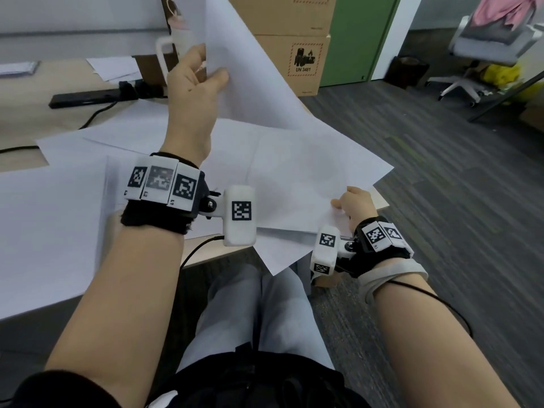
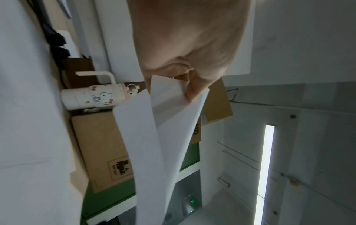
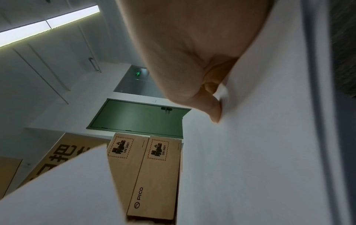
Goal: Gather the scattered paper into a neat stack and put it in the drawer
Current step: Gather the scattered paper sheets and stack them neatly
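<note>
Several white paper sheets lie scattered and overlapping on the wooden desk. My left hand is raised above the desk and pinches the edge of lifted sheets between thumb and fingers; in the left wrist view that pinch shows with the lifted sheets hanging from it. My right hand grips the near right corner of a bundle of sheets at the desk's right edge, thumb on top. In the right wrist view the thumb presses on that bundle. No drawer is in view.
Stacked cardboard boxes stand behind the desk, before a green door. A white cartoon mug stands at the desk's back. A black power strip with cable lies at the left. An office chair stands on the carpet at right.
</note>
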Action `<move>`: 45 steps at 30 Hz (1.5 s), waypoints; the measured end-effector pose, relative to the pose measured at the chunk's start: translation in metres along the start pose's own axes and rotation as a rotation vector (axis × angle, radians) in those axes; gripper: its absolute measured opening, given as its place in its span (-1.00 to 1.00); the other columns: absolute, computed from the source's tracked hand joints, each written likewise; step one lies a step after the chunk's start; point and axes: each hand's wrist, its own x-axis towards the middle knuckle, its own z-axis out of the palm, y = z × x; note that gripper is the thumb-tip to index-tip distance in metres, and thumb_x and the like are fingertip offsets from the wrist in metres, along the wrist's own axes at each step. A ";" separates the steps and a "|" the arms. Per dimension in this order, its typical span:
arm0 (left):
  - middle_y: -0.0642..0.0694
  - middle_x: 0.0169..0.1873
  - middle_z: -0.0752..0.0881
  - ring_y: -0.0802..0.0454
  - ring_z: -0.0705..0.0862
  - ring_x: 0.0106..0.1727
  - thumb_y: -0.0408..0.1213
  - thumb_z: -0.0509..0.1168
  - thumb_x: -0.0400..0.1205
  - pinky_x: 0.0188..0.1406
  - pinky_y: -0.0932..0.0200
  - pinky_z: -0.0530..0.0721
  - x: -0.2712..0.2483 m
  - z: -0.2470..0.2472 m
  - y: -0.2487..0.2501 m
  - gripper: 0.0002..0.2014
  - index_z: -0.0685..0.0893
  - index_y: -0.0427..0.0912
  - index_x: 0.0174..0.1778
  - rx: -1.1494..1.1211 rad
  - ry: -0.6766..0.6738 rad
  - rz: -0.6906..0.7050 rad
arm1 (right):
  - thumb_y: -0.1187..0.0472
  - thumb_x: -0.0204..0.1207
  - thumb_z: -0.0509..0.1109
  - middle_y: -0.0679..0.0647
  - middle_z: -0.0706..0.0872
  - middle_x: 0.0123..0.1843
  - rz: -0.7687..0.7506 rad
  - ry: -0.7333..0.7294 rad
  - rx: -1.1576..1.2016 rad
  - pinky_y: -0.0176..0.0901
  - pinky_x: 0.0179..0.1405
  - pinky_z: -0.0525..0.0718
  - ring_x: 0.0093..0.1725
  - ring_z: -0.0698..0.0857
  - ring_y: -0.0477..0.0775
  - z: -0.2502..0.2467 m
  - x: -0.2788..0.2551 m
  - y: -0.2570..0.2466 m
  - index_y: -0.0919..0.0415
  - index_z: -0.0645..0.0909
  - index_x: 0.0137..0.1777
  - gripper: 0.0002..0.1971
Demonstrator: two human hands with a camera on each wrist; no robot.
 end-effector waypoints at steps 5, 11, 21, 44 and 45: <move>-0.08 0.18 0.67 -0.02 0.69 0.13 -0.56 0.17 0.61 -0.26 0.28 0.63 -0.006 -0.008 -0.045 -0.56 0.54 -0.14 0.39 0.246 0.004 -0.387 | 0.51 0.57 0.18 0.45 0.54 0.41 -0.005 -0.059 -0.021 -0.21 -0.26 0.43 -0.02 0.43 0.05 -0.005 -0.003 -0.003 0.57 0.44 0.40 -0.60; -0.20 0.40 0.52 -0.12 0.61 0.22 -0.54 0.13 0.64 -0.07 0.17 0.60 -0.031 -0.013 -0.094 -0.50 0.46 -0.09 0.49 0.420 -0.091 -0.616 | 0.42 0.68 0.13 0.37 0.51 0.44 0.014 -0.013 0.007 -0.40 -0.02 0.54 0.37 0.54 0.22 -0.011 -0.008 -0.012 0.30 0.54 0.15 -0.82; -0.20 0.37 0.57 -0.14 0.64 0.23 -0.56 0.09 0.61 -0.05 0.15 0.58 -0.052 -0.004 -0.118 -0.50 0.46 -0.15 0.48 0.486 -0.131 -0.659 | 0.11 0.65 0.30 0.14 0.40 0.56 0.045 -0.125 0.036 -0.05 0.45 0.35 0.53 0.39 0.16 -0.006 0.002 -0.003 0.31 0.31 0.57 -0.45; -0.19 0.51 0.41 -0.21 0.26 0.56 -0.34 0.27 0.63 0.44 0.08 0.32 0.005 -0.084 -0.137 -0.65 0.53 -0.18 0.36 0.735 0.114 -0.716 | 0.60 0.47 0.01 0.09 0.42 -0.30 -0.199 -0.123 0.198 -0.37 -0.55 0.32 -0.38 0.35 0.01 0.057 0.005 -0.058 0.30 0.43 -0.04 -0.73; -0.20 0.53 0.37 -0.22 0.24 0.57 -0.34 0.26 0.63 0.46 0.04 0.33 0.009 -0.090 -0.141 -0.53 0.41 -0.20 0.50 0.698 0.148 -0.732 | 0.60 0.46 0.01 0.07 0.41 -0.32 -0.202 -0.113 0.202 -0.33 -0.52 0.32 -0.38 0.34 0.02 0.064 0.009 -0.060 0.30 0.43 -0.06 -0.74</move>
